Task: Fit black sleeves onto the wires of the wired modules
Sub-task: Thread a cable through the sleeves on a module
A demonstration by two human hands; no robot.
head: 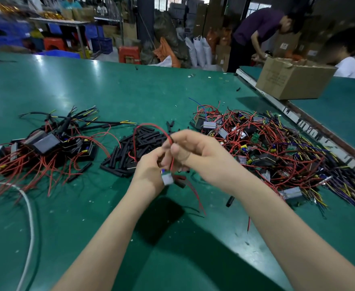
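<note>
Small wired module [167,179] gripped in left hand [151,168] above green tabletop [109,91], its red wire [151,127] pinched between curled fingers [179,153] of right hand [201,152], loose black sleeves [134,152] heaped just behind, unsleeved modules [266,148] piled rightward.

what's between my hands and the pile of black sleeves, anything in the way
Nothing visible blocks it. The pile of black sleeves lies on the green table just beyond the left hand and right hand. Only the red wire they hold loops over it.
</note>
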